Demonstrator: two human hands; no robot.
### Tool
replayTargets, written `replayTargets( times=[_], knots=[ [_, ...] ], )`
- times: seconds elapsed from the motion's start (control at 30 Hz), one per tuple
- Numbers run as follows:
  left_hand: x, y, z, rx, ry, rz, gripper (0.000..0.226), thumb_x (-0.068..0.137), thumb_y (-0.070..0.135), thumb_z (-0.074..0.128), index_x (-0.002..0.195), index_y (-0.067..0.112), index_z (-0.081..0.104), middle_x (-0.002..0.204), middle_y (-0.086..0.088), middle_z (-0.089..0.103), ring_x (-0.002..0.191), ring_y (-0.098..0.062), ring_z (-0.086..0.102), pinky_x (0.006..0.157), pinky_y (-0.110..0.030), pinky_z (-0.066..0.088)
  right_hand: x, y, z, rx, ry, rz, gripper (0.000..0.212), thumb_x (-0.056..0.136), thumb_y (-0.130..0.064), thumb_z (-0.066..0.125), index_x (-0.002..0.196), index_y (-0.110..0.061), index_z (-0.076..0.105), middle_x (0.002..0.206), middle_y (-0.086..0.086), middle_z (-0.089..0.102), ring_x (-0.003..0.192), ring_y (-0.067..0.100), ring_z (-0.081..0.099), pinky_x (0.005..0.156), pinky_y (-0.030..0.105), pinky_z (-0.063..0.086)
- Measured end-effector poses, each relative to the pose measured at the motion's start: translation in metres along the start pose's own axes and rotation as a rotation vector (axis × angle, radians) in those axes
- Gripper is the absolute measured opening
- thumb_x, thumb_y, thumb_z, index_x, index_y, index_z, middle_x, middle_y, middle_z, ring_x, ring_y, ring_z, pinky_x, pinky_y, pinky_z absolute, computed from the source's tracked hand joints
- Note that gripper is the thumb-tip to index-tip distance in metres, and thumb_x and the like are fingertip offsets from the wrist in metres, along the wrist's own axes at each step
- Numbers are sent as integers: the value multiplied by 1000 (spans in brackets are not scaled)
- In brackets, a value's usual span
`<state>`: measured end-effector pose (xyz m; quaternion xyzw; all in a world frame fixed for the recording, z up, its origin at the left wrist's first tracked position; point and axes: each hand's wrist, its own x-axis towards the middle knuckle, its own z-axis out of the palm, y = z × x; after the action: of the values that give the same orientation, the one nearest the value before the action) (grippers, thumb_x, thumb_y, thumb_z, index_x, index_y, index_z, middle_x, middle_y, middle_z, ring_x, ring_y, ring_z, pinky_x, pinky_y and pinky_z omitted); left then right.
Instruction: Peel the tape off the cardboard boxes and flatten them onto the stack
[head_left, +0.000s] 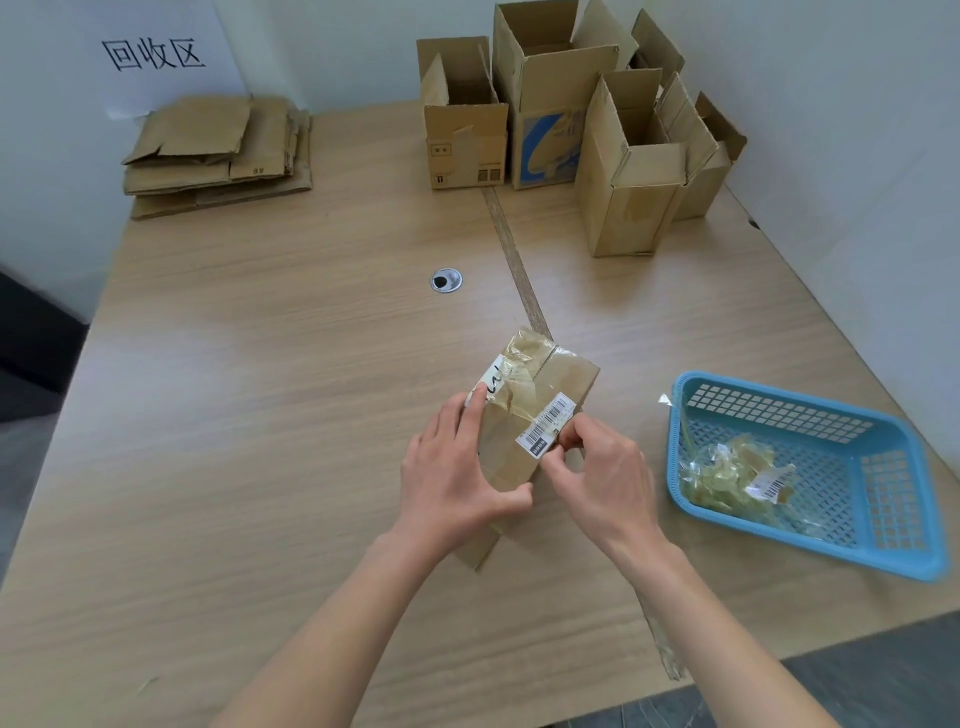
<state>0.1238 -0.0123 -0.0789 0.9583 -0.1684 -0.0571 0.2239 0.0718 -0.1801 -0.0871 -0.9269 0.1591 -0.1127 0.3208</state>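
the step in hand is the peeling. a small cardboard box (524, 421) lies near the middle of the counter (260, 415), a little toward 5 o'clock, still wrapped in wrinkled clear tape (519, 379) and carrying a barcode label (548, 423) on its upper face. the left hand (462, 467) is spread over the box's 9 o'clock side, thumb hooked under the near edge, clamping it steady. the right hand (597, 473) has thumb and forefinger pinched together at the label's 5 o'clock corner; it looks like they have caught a lifted edge, though the fingers hide the exact spot, so i can't be sure whether it is label or tape they grip.

the next move, as i judge it, calls for a slow pull away from the box, low and along the surface, so the strip comes off whole and does not tear the cardboard, while the left hand presses down against the pull. the scrap would then go into the blue basket (810, 415) at 3 o'clock, where a wad of peeled tape (737, 478) already lies. more tape crosses the far end of the box, so flattening is not due yet. the stack of flattened boxes (218, 156) waits at 11 o'clock, and several open boxes (571, 119) stand at 1 o'clock, well apart from the hands.
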Motion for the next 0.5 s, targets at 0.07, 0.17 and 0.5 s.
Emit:
replayTargets(
  times=[0.07, 0.17, 0.5],
  knots=[
    [1, -1, 0, -6, -6, -2, 120, 57, 72, 64, 159, 34, 16, 149, 17, 30, 133, -7, 36, 100, -34, 40, 0, 1, 1, -1, 7, -20, 18, 85, -19, 68, 77, -19, 51, 74, -7, 63, 59, 19, 53, 49, 29, 33],
    [0, -1, 0, 4, 3, 4, 120, 57, 72, 66, 159, 33, 16, 149, 17, 31, 132, -7, 37, 98, -33, 40, -1, 3, 4, -21, 31, -53, 20, 85, -17, 68, 78, -18, 50, 72, -6, 60, 56, 19, 52, 51, 31, 32],
    [1, -1, -1, 4, -15, 9, 121, 58, 72, 68, 159, 33, 14, 150, 16, 30, 134, -9, 36, 101, -35, 40, -10, 28, -2, 401, 150, 269, 22, 98, -21, 62, 120, -25, 58, 120, -12, 59, 105, 5, 63, 69, 8, 47]
  ],
)
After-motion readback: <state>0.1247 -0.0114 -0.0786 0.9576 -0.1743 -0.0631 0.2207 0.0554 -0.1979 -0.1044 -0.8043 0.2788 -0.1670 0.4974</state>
